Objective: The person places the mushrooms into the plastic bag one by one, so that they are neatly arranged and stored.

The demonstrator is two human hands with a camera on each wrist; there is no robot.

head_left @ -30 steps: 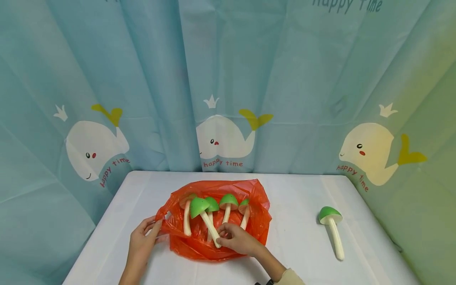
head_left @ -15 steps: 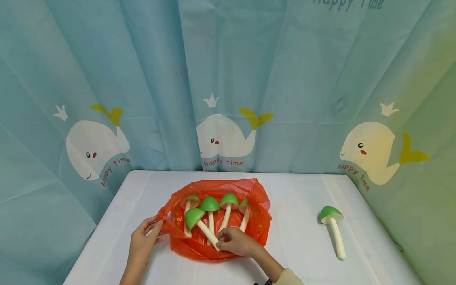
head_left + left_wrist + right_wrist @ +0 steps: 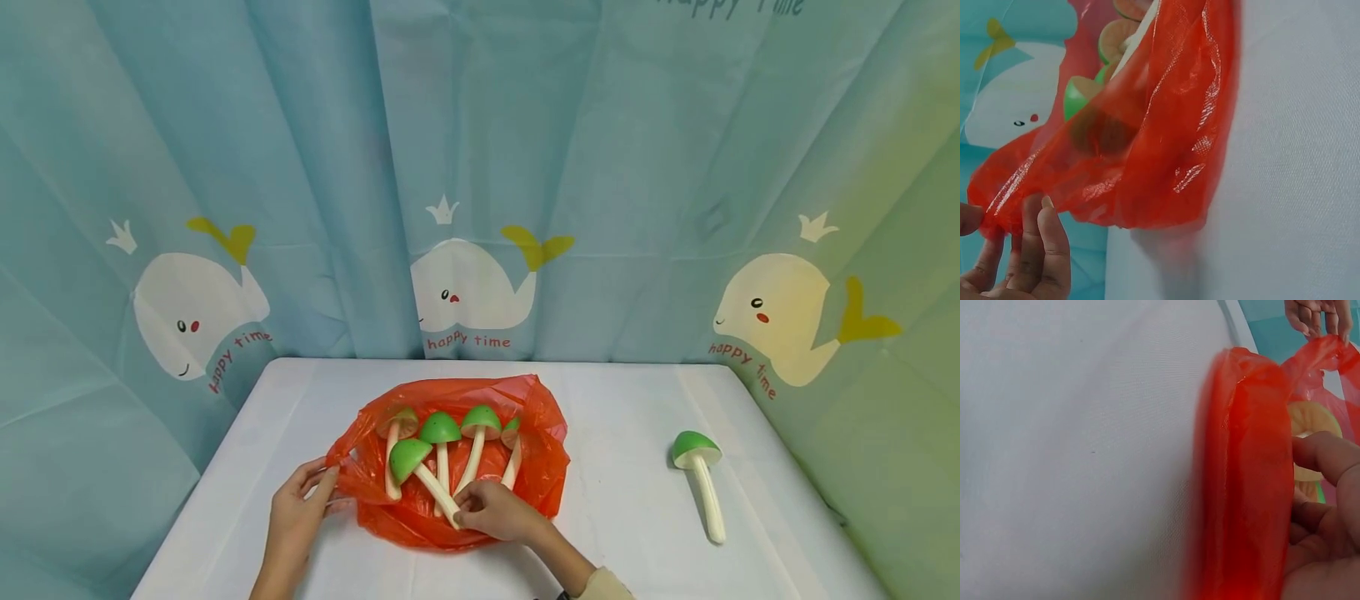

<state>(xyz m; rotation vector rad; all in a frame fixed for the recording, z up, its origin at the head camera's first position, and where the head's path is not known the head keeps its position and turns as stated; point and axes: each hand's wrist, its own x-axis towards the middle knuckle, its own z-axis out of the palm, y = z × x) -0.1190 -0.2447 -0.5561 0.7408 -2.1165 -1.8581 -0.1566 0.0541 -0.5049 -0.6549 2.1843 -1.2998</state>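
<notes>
A red plastic bag [image 3: 536, 500] lies spread on the table, with several green-capped toy mushrooms [image 3: 480, 421] in its opening. At the bag's left end my left hand [image 3: 296, 512] pinches its edge between thumb and fingers; the left wrist view shows that hand [image 3: 1029, 256] gripping the gathered red film. My right hand [image 3: 498, 508] pinches the lower stem end of the front mushroom [image 3: 410, 458], which lies slanted across the others, cap to the left. In the right wrist view the bag's near wall [image 3: 1247, 475] stands beside the right hand [image 3: 1329, 512] and hides the stem.
One more green-capped mushroom [image 3: 697, 479] lies by itself on the right of the white table [image 3: 615, 483]. Behind the table hangs a blue curtain [image 3: 637, 208] printed with whales, which also runs along both sides.
The front mushroom has come down lower into the bag, its cap shifting left and nearer, with my right hand still on its stem. My left hand keeps its place on the bag.
</notes>
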